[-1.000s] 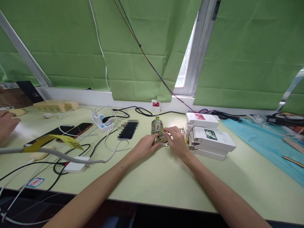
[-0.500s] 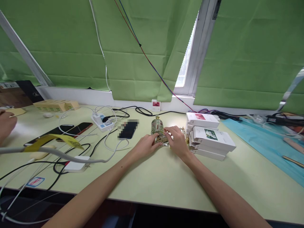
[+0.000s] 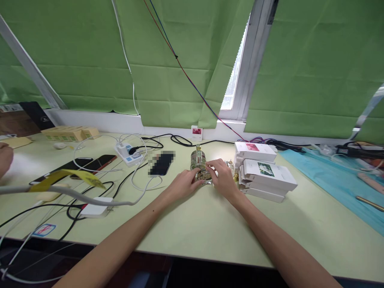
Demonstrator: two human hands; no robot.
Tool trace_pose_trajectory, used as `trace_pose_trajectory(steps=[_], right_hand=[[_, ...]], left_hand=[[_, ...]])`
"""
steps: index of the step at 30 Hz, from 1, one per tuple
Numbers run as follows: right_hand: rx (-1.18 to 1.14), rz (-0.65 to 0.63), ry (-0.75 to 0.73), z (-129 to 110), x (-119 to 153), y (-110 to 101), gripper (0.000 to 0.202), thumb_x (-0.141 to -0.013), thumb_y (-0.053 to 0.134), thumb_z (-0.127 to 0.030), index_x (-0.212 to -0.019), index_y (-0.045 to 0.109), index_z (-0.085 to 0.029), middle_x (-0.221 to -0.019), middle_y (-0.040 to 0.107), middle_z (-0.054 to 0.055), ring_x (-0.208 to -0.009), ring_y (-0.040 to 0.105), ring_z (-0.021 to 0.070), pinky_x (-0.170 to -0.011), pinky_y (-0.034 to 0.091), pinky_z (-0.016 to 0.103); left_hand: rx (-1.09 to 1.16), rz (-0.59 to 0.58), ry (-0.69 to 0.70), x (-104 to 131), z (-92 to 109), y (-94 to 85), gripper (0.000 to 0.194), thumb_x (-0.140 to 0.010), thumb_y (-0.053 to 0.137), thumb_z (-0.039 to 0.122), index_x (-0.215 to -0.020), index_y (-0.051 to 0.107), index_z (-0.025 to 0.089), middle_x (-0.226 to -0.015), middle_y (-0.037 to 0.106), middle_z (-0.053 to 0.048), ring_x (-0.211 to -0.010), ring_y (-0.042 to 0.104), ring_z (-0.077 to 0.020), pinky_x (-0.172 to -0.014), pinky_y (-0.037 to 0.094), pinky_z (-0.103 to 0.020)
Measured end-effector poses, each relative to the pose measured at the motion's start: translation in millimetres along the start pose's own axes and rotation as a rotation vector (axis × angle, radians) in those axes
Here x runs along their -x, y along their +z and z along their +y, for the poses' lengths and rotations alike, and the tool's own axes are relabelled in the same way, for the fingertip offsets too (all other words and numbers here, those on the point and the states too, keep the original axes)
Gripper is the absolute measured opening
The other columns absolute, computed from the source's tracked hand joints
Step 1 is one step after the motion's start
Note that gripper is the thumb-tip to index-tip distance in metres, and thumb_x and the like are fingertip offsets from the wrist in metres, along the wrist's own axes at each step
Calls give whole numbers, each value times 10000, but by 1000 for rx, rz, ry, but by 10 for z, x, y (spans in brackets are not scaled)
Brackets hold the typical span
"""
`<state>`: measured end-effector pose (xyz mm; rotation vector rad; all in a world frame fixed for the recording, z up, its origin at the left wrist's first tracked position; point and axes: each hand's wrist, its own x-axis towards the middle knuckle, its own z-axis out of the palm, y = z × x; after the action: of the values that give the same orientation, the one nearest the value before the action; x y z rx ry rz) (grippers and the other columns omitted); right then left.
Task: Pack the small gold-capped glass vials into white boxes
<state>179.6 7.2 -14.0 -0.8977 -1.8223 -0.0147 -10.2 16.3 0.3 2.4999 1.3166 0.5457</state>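
A shiny glass-like jar with gold trim (image 3: 197,159) stands at the middle of the table. My left hand (image 3: 184,184) is at its near left side, fingers closed around the lower edge of the shiny piece. On the right, my right hand (image 3: 222,176) pinches at the jar's near right side; whatever lies between its fingertips is too small to name. More shiny gold and clear pieces (image 3: 230,165) show just behind my right hand, partly hidden by it.
White boxes (image 3: 268,176) are stacked right of my right hand, beside a blue sheet (image 3: 336,180). A phone (image 3: 162,164), a power strip (image 3: 129,155), cables and a white adapter (image 3: 97,207) lie to the left. Another person's hand (image 3: 5,158) is at the far left.
The other person's hand has moved left, partly out of view. My two hands stay almost where they were at the jar, with only slight finger movement.
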Motion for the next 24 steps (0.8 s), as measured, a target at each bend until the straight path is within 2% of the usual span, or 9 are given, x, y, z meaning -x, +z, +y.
trace_pose_trajectory(steps=[9, 24], right_hand=[[-21, -5, -3, 4, -20, -4, 169, -962, 507, -126, -935, 638, -230, -884, 692, 63, -869, 595, 232, -755, 513, 384], [50, -15, -41, 36, -58, -14, 135, -950, 557, -160, -851, 620, -228, -799, 659, 53, -812, 559, 232, -723, 491, 368]], left_hand=[[18, 1, 1, 2, 14, -3, 326, -938, 529, 479, -1062, 620, 193, -641, 634, -6, -618, 609, -208, -555, 332, -278], [14, 6, 0, 2, 20, -5, 339, -932, 525, 489, -1069, 624, 195, -654, 646, -12, -626, 613, -217, -568, 347, -281]])
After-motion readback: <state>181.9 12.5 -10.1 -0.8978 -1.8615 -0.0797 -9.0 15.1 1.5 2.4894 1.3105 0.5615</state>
